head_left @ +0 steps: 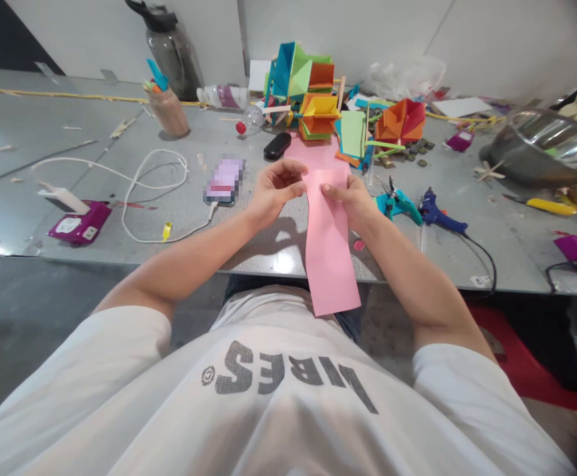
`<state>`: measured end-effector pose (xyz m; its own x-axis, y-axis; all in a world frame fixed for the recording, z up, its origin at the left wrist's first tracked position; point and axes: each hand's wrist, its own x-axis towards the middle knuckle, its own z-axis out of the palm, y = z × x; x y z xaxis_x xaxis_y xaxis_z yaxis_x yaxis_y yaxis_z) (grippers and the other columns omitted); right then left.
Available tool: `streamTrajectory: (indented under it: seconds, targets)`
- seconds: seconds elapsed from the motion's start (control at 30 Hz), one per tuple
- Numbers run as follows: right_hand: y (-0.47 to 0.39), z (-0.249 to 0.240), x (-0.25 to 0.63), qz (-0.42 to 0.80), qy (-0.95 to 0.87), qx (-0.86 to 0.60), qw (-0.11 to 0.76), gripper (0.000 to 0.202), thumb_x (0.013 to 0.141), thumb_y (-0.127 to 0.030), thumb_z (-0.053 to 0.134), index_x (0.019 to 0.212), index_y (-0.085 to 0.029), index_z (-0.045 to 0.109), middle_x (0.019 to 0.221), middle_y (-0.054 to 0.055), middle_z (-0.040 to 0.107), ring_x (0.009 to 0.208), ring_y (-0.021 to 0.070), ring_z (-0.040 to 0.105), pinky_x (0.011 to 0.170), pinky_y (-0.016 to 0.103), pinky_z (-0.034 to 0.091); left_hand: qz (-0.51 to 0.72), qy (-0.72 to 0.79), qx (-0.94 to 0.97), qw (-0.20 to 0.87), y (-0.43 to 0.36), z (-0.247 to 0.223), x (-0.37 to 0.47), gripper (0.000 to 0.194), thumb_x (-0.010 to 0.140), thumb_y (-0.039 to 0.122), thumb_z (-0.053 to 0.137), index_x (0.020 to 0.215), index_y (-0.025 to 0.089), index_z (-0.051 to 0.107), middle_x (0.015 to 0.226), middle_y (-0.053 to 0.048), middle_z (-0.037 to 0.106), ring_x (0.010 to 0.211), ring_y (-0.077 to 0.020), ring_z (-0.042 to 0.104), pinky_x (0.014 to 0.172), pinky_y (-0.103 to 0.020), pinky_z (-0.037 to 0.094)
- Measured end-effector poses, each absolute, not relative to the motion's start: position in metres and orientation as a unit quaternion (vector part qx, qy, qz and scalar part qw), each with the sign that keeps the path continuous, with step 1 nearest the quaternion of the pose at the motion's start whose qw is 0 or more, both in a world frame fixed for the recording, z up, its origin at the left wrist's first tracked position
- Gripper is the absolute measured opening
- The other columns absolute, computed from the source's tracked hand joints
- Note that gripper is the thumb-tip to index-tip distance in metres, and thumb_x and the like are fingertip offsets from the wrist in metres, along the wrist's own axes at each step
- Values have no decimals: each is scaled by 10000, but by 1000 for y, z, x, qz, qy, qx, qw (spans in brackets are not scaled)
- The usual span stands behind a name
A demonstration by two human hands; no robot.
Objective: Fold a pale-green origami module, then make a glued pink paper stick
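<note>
A long pink paper strip hangs between my hands, its lower end reaching past the table's front edge in front of my shirt. My left hand pinches the strip's upper left edge between thumb and fingers. On the opposite edge, my right hand grips it, with the thumb lying on the front face and the fingers behind, mostly hidden. Another piece of pink paper lies on the table just beyond, partly covered by folded coloured paper shapes.
A phone on a white cable lies to the left, near a black case. Teal pliers and a blue glue gun are at the right. Farther right stands a metal bowl. A jar and a dark bottle stand back left.
</note>
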<state>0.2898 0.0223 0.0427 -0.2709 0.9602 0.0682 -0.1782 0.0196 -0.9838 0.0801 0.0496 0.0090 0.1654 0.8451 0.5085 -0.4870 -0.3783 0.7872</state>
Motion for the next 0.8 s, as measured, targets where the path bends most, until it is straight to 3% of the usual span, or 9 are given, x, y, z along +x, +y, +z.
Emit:
streamTrajectory:
  seconds: [0.17, 0.3, 0.47, 0.8]
  targets:
    - [22, 44, 291, 587, -532, -380, 477, 625, 570, -597, 1130, 1047, -285, 873, 1070, 67, 905, 1034, 318, 854, 969, 461, 724, 623, 169, 552, 528, 51, 8, 80, 559, 638, 567, 1154, 965, 254, 825, 956, 7, 749, 797, -96, 665, 750, -241, 587]
    - [24, 42, 292, 586, -530, -384, 478, 546, 580, -549, 1118, 1001, -293, 884, 1044, 48, 905, 977, 292, 847, 930, 435, 722, 627, 164, 562, 514, 50, 8, 79, 545, 669, 576, 1138, 984, 257, 830, 950, 8, 748, 785, -93, 667, 743, -242, 585]
    - [27, 37, 290, 558, -528, -400, 499, 487, 555, -561, 1118, 881, -310, 858, 915, 20, 874, 877, 277, 819, 820, 431, 710, 634, 196, 594, 454, 45, 9, 78, 515, 798, 661, 1043, 1020, 245, 835, 883, 7, 735, 773, -108, 676, 728, -258, 580]
    - [32, 30, 291, 545, -536, -398, 507, 467, 603, -567, 1110, 893, -300, 861, 912, 34, 866, 905, 286, 836, 845, 443, 697, 642, 229, 597, 423, 43, 7, 80, 526, 832, 628, 1029, 1058, 211, 801, 864, 17, 727, 721, -92, 684, 689, -248, 560]
